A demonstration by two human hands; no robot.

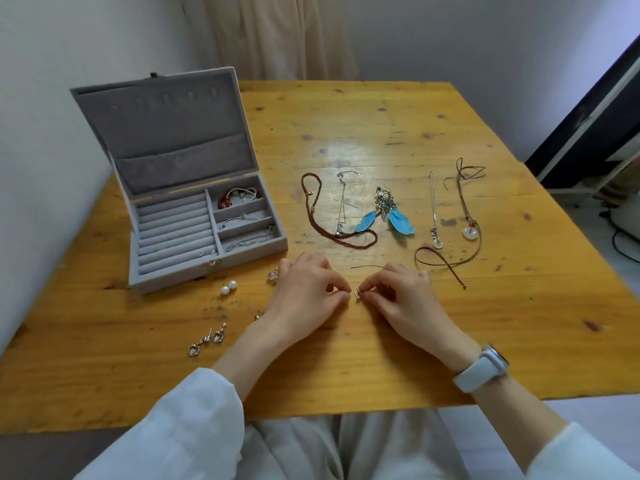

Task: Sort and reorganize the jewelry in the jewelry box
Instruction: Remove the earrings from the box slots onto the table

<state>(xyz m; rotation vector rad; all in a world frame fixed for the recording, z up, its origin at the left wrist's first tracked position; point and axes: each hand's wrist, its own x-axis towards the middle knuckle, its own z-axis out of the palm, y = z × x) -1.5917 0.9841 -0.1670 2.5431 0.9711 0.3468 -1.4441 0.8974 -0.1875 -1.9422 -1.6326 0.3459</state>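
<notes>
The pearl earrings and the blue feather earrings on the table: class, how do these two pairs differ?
The pearl earrings are small, round and white; the blue feather earrings are long, with turquoise feathers hanging from metal parts. The pearls lie just in front of the open jewelry box, left of the hands; the feather pair lies farther back among the necklaces. Both pairs rest on the wooden table, outside the box.

The grey jewelry box (180,216) stands open at the table's left, its lid tilted back. Its right compartments hold a red bracelet (228,200) and thin chains. Necklaces, such as a dark red bead necklace (311,213), and blue feather earrings (388,216) lie on the table to its right; pearl earrings (228,287) lie before it.
</notes>
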